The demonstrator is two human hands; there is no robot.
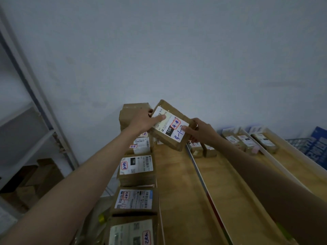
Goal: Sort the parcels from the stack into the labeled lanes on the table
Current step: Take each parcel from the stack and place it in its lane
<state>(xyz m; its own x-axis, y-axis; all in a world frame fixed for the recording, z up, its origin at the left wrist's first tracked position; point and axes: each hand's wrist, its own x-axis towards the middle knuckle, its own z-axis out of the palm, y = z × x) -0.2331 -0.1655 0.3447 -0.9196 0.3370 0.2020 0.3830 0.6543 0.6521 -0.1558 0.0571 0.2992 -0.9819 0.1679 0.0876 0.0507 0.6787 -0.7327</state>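
Both hands grasp one parcel (pixel 170 125), lifted clear of the table (pixel 178 183) and tilted so its label faces the camera. The left hand (pixel 144 122) clamps the far-left end, thumb laid across the label's upper part; the right hand (pixel 201 131) holds the near-right end, thumb on the label's lower corner, fingers hidden beneath. The parcel's long axis runs diagonally from one hand to the other, from upper left down to lower right, so it spans the gap between them. Handwriting on the label seems to read "4-1", with a red-circled mark beside it; which lane that names cannot be told from here. The stack (pixel 136 112) sits just behind and under the left hand, with a row of boxes (pixel 136 167) trailing back along the left forearm. The lanes lie below and to the right of the hands: an open one directly under the parcel, and, past a divider (pixel 200 172), others beyond the right hand, some with small parcels (pixel 247 140) already in them. The right hand is nearer those lanes, so it would probably lead the placing.
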